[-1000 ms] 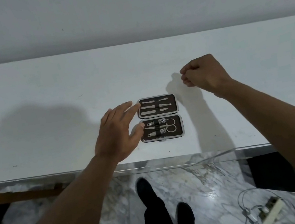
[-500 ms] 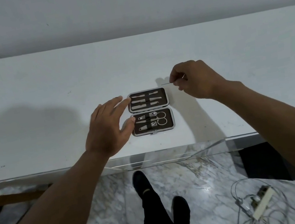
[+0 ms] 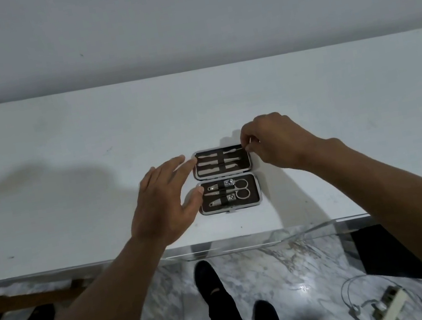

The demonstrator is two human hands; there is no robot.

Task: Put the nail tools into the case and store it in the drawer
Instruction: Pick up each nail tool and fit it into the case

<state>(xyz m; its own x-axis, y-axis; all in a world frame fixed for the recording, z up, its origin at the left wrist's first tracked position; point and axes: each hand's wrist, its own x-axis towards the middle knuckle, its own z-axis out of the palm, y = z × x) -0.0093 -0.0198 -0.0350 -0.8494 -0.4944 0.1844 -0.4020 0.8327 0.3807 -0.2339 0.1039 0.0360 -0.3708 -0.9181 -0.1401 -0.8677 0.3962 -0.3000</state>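
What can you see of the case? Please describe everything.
The case lies open and flat on the table, near its front edge. It has two halves, far and near, each with a silvery rim, dark lining and a black strap across the middle. The far half holds slim tools; the near half holds clippers and scissors. The left hand touches its left side with fingertip and thumb. The right hand pinches a thin tool at the far half's top right.

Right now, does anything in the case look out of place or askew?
Only the pick in the top row of the case: its end pokes past the right rim, pinched by the right hand, so it looks not yet seated. The other tools lie straight under their straps.
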